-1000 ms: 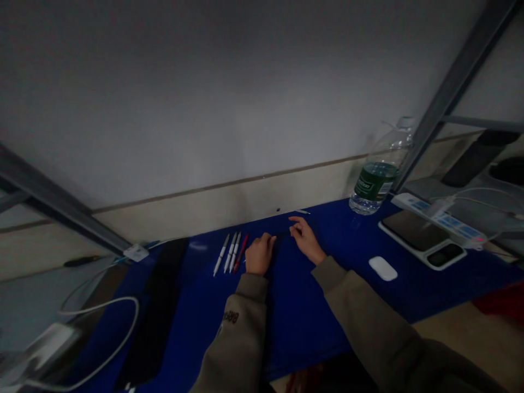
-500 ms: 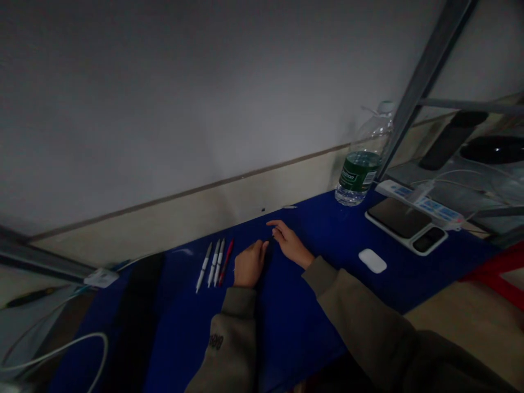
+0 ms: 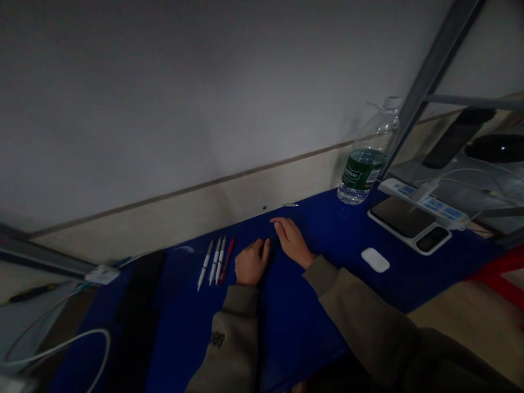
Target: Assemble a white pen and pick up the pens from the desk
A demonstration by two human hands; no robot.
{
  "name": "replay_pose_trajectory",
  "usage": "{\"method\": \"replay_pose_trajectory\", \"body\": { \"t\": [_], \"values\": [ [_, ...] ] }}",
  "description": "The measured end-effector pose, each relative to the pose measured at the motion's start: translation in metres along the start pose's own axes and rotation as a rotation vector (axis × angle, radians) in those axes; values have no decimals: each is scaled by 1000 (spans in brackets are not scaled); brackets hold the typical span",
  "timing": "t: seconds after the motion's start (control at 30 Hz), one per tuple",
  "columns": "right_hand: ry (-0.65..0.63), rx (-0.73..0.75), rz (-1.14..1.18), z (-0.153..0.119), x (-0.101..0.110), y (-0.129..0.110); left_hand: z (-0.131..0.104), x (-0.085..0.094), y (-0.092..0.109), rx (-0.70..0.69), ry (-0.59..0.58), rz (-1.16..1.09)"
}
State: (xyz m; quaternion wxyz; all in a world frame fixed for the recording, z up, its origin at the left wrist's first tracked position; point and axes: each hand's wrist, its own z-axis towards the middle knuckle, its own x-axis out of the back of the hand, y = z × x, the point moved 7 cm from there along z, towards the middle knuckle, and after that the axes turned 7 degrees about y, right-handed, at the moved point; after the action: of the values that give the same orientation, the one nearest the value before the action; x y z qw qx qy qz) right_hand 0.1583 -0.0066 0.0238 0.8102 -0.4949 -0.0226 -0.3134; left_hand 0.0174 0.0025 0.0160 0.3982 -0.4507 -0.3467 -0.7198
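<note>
Three white pens (image 3: 205, 266) and one red pen (image 3: 228, 260) lie side by side on the blue counter (image 3: 295, 338), left of the left hand (image 3: 249, 263); the red pen is nearest to it. The left hand's fingers are curled, thumb extended; whether they clamp anything cannot be determined. The right hand (image 3: 292, 240) is just beside, index finger extended leftward; its grip is likewise indeterminate. A white mouse (image 3: 375, 260) rests to its right. A clear bottle (image 3: 364, 169) stands upright at the rear edge.
</note>
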Motion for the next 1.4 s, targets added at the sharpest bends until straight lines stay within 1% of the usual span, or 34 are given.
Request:
{"method": "replay_pose_trajectory", "body": {
  "t": [0.03, 0.1, 0.23, 0.33, 0.43, 0.53, 0.67, 0.7, 0.8, 0.97, 1.03, 1.07, 1.17, 1.23, 1.33, 1.4],
  "values": [
    [27, 49, -90, 1, 4, -2, 0, 1, -1, 17, 13, -2],
    [23, 98, -252, 3, 5, 1, -1, 2, -2, 38, 26, -9],
    [-91, 125, -475, 1, -7, 19, -3, 2, -1, 30, 3, -10],
    [-148, 147, -534, -4, -16, 27, -3, 2, 1, 25, -17, 3],
    [-172, 151, -498, -7, -19, 30, -4, 2, 1, 27, -26, 8],
    [-118, 130, -453, 0, -12, 33, -4, 2, 2, 31, -36, 7],
    [78, 78, -525, 19, 10, 50, -6, 2, 2, 39, -58, 9],
    [108, 53, -555, 23, 14, 56, -7, 1, 2, 42, -65, 13],
    [108, -13, -609, 28, 16, 70, -7, 2, 2, 47, -79, 17],
    [133, -31, -638, 22, 17, 74, -8, 3, 2, 63, -106, -10],
    [117, -51, -590, 22, 16, 75, -9, 2, 2, 75, -117, -17],
    [98, -65, -523, 23, 15, 76, -9, 2, 2, 78, -119, -19],
    [22, -116, -219, 23, 10, 77, -9, 3, 3, 64, -110, -20],
    [-15, -146, -55, 20, 8, 75, -8, 3, 2, 53, -104, -18],
    [-34, -186, 94, 12, 7, 70, -8, 3, 1, 53, -102, -9],
    [-15, -229, 198, 7, 7, 68, -7, 2, 1, 50, -102, 2]
  ]
}}
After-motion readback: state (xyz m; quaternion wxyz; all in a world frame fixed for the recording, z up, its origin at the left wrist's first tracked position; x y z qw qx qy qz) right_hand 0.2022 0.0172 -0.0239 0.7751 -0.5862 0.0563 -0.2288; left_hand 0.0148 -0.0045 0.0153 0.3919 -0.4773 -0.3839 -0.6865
